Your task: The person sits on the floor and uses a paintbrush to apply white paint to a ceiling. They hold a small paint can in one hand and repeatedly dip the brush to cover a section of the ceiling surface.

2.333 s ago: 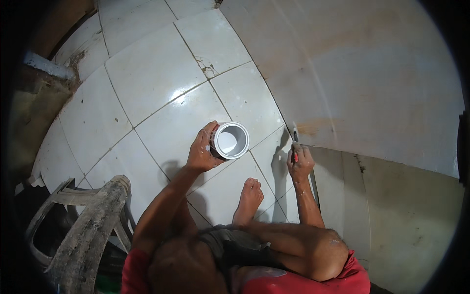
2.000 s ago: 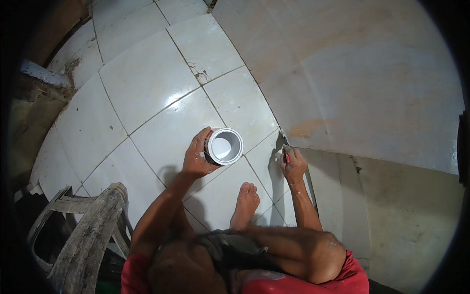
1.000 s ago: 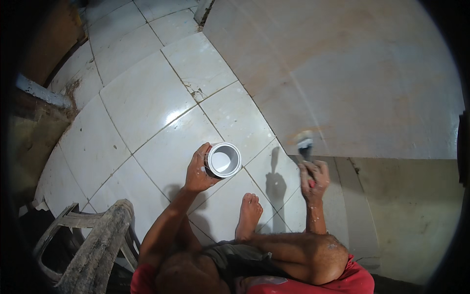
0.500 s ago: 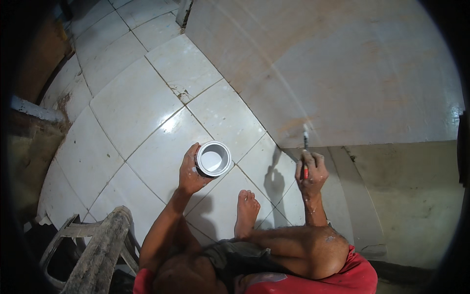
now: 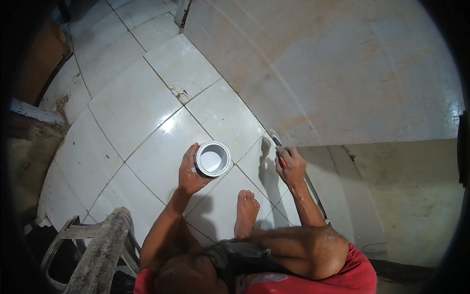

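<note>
Head view: can (image 5: 215, 148), any lettering unreadable

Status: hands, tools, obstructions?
Left hand gripping round white-rimmed can. Right hand holding red-black paintbrush by greyish panel. Weathered grey armchair at left, not blocking.

Your can (image 5: 223, 151) had a pale rim around white paint (image 5: 211, 161), your brush (image 5: 277, 140) a red-marked handle; the grey panel (image 5: 338, 78) was streaked orange-brown, the tiles (image 5: 137, 95) white.
</note>
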Motion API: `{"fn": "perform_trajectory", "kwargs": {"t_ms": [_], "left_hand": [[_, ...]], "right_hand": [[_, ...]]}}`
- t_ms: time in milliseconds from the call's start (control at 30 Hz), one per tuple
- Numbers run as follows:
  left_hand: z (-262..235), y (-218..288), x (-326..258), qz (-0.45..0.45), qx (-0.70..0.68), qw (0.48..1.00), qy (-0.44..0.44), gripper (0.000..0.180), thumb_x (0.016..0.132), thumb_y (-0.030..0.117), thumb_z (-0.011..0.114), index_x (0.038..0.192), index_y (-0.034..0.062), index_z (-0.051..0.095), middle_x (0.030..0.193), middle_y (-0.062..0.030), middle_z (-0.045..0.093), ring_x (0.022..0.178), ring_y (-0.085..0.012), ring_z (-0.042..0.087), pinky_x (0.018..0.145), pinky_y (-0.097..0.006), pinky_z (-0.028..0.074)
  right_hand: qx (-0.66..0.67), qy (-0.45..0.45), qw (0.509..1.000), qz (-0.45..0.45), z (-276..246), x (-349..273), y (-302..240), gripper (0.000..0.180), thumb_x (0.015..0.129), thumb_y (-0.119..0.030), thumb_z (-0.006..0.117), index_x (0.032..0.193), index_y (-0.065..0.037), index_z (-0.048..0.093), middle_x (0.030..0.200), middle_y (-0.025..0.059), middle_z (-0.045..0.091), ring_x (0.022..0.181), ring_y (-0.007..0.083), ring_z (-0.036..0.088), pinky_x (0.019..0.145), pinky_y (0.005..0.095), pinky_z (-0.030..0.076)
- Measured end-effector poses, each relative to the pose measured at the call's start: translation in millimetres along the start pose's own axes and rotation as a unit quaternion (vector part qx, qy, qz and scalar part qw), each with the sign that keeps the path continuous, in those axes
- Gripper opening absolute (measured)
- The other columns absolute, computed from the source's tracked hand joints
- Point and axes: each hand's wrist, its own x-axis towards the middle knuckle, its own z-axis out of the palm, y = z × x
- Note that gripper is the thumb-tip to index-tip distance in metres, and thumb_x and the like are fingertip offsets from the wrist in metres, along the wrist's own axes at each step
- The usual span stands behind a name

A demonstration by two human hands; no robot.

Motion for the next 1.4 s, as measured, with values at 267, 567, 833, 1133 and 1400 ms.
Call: {"fn": "perform_trajectory", "kwargs": {"t_ms": [267, 567, 833, 1133, 1400], "left_hand": [[-2.7, -7.9, -2.7, 0.028, 0.052, 0.998, -0.004, 0.125, 0.074, 0.032, 0.111, 0.169, -0.0087, 0.039, 0.152, -0.0260, 0.063, 0.143, -0.0401, 0.065, 0.120, -0.048, 0.056], [-4.4, -19.9, -10.0, -0.001, -0.010, 1.000, 0.002, 0.123, 0.078, 0.040, 0.107, 0.168, -0.0100, 0.040, 0.152, -0.0278, 0.063, 0.145, -0.0446, 0.063, 0.123, -0.051, 0.053], [-2.1, -3.0, -1.5, 0.015, -0.018, 1.000, 0.018, 0.121, 0.074, 0.033, 0.109, 0.167, -0.0078, 0.043, 0.154, -0.0273, 0.063, 0.142, -0.0436, 0.065, 0.123, -0.050, 0.053], [5.4, -6.5, -1.1, -0.028, 0.042, 0.999, -0.001, 0.125, 0.070, 0.042, 0.108, 0.167, -0.0045, 0.045, 0.153, -0.0250, 0.064, 0.141, -0.0431, 0.064, 0.122, -0.051, 0.051], [-3.1, 1.5, -1.7, -0.046, 0.013, 0.999, -0.015, 0.119, 0.071, 0.037, 0.106, 0.165, -0.0034, 0.046, 0.148, -0.0209, 0.066, 0.137, -0.0384, 0.066, 0.120, -0.049, 0.052]], "right_hand": [[-0.060, 0.143, 0.988, -0.027, -31.0, 15.2, -17.6, 0.040, 0.085, 0.000, 0.089, 0.124, -0.010, 0.085, 0.109, 0.0201, 0.077, 0.092, 0.0366, 0.080, 0.079, 0.0465, 0.067], [-0.058, 0.188, 0.980, -0.017, -19.0, 46.7, -17.4, 0.042, 0.082, -0.006, 0.090, 0.123, -0.012, 0.085, 0.106, 0.0170, 0.076, 0.086, 0.0360, 0.077, 0.075, 0.0437, 0.063], [-0.063, 0.070, 0.995, 0.035, -16.0, 33.8, -0.6, 0.034, 0.090, -0.006, 0.086, 0.124, -0.008, 0.085, 0.109, 0.0160, 0.078, 0.094, 0.0362, 0.080, 0.083, 0.0434, 0.065], [0.014, 0.122, 0.992, -0.004, -59.5, 31.1, -27.0, 0.028, 0.088, -0.001, 0.085, 0.116, -0.005, 0.085, 0.107, 0.0188, 0.077, 0.090, 0.0359, 0.079, 0.080, 0.0430, 0.065], [0.006, 0.247, 0.968, 0.034, -103.2, 37.6, -37.5, 0.031, 0.084, 0.001, 0.085, 0.114, -0.007, 0.086, 0.103, 0.0164, 0.074, 0.080, 0.0346, 0.076, 0.070, 0.0433, 0.064]]}}
